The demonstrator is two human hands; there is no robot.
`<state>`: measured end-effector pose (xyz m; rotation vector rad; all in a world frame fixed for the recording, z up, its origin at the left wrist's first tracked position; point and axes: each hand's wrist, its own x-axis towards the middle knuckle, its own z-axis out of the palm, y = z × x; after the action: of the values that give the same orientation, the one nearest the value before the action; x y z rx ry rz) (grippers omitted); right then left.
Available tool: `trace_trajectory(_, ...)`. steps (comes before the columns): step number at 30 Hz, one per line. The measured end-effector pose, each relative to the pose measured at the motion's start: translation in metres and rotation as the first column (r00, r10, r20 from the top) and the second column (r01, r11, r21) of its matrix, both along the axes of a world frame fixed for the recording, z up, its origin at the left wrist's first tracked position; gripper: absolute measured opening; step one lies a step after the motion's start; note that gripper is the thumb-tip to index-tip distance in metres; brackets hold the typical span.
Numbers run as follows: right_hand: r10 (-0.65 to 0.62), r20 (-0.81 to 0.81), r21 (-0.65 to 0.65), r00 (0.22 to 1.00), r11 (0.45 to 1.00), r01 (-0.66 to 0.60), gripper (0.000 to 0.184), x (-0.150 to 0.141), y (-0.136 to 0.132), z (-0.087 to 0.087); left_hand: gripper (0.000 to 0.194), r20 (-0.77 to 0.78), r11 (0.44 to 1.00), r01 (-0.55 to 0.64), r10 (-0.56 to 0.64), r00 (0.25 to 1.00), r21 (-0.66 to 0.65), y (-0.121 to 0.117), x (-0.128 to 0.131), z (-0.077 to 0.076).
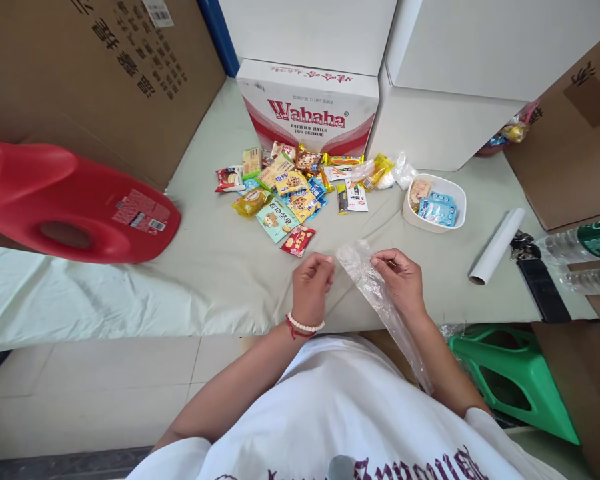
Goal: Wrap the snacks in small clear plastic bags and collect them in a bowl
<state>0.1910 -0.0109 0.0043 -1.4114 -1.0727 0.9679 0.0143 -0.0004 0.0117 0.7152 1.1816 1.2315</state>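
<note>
My right hand (404, 277) pinches a clear plastic bag (375, 287) near its upper edge between thumb and fingers. The long, crumpled bag hangs down toward my lap, passing over my right forearm. Just left of the bag's top, my left hand (313, 283) is closed with thumb against curled fingers; whether anything thin is in them I cannot make out. Beyond my hands lies a heap of wrapped snacks (290, 187), with a red packet (298, 241) nearest to me. Right of the heap stands a white plastic bowl (434, 223) with several packets inside.
A large red jug (80, 207) is at the left. Behind the snacks stands a Wahaha water carton (310, 110). A white cardboard tube (497, 247), keys (524, 247), a black phone (544, 290) and plastic bottles (580, 243) lie right. A green stool (525, 380) stands below the table edge.
</note>
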Motion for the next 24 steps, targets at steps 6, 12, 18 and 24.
trace_trajectory(6,0.083,0.179,0.131,0.980,0.985,-0.108,0.010,-0.007,-0.007,0.008,0.045,0.142,0.954,0.255,-0.234,0.962,-0.155,0.010,0.027,0.005)
trace_trajectory(12,0.101,0.040,0.143,0.994,0.984,-0.105,0.009,0.007,-0.007,0.008,0.044,0.283,0.947,0.280,-0.228,0.932,-0.160,0.011,0.023,0.000)
trace_trajectory(18,0.180,0.149,0.174,0.972,0.963,-0.205,0.008,0.002,-0.007,0.012,0.051,0.272,0.920,0.348,-0.294,0.917,-0.179,0.005,0.024,0.006)
trace_trajectory(24,0.239,0.241,0.182,0.941,0.941,-0.285,0.003,0.000,-0.013,0.011,0.039,0.288,0.934,0.322,-0.269,0.919,-0.153,0.010,0.020,0.001)
